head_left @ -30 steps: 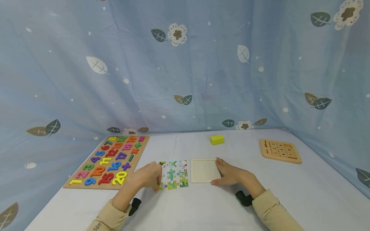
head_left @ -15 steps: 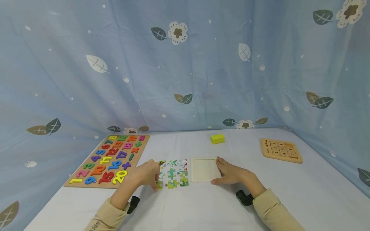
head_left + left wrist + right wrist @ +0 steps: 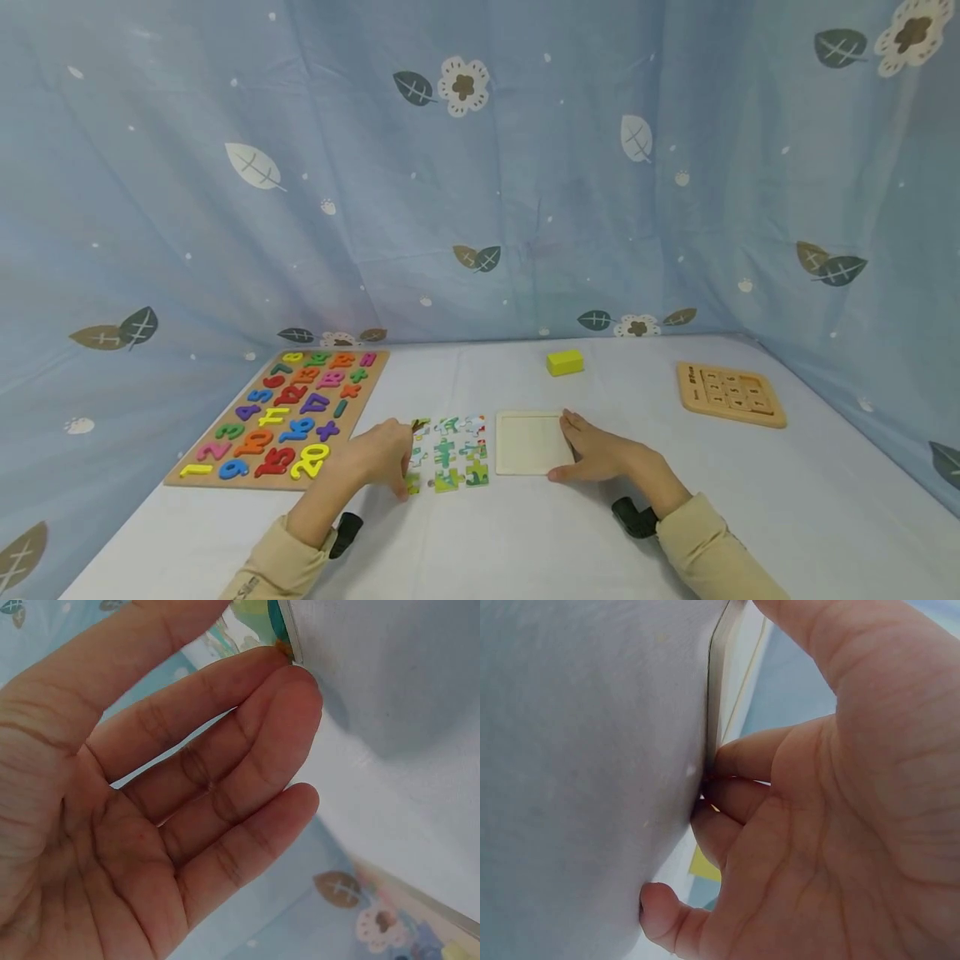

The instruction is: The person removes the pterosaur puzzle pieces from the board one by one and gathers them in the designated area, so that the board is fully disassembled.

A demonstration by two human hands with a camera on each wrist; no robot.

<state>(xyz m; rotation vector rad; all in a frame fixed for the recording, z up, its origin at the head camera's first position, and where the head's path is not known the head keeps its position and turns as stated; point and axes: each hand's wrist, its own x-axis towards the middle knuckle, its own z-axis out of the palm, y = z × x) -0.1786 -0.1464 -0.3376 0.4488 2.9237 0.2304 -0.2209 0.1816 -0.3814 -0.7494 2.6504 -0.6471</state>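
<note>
Several jigsaw puzzle pieces (image 3: 445, 454), with green and white print, lie in a loose square on the white table. My left hand (image 3: 379, 454) is at their left side in the head view, partly covering the left column. Its fingertips touch a piece edge (image 3: 292, 630) in the left wrist view, the fingers gently bent. Just right of the pieces is a shallow pale wooden puzzle tray (image 3: 532, 443), flat, with a raised rim. My right hand (image 3: 597, 450) holds the tray along its right side, thumb at the near corner and fingers at the far one.
A board of coloured numbers (image 3: 279, 417) lies on the left. Behind the tray sits a yellow block (image 3: 565, 362). A wooden sliding number puzzle (image 3: 731, 394) is at the right. A blue patterned curtain (image 3: 480, 183) stands behind the table.
My left hand has shifted slightly left, and its thumb and fingers have spread a little, showing more of the left pieces. The right hand and tray have stayed in place.
</note>
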